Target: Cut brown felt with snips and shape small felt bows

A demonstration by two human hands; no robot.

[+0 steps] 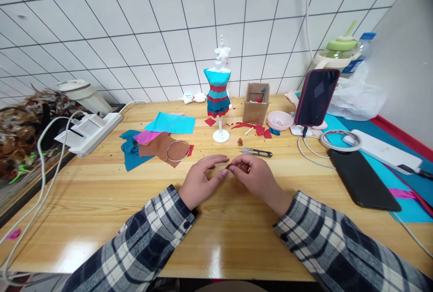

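Note:
My right hand (253, 174) is closed in a pinch on a small brown fabric scrap (228, 166), of which only a sliver shows. My left hand (204, 179) faces it from the other side, index finger stretched out and thumb apart from it, the thumb tip close to the scrap. Just beyond my right hand lie thread snips (257, 152) with black handles. Behind them is another small brown scrap (240, 141). A white miniature dress form (221, 136) stands further back, wearing a tiered dress (218, 93) in turquoise, red and teal.
Brown fabric (157, 147) with a hoop (177, 150) on it lies left, beside turquoise fabric (171, 123). A cardboard box (256, 112), pink bowl (280, 120) and red scraps (260, 130) are behind. Rightward are a propped phone (317, 98) and a black phone (365, 181); a power strip (94, 134) is left.

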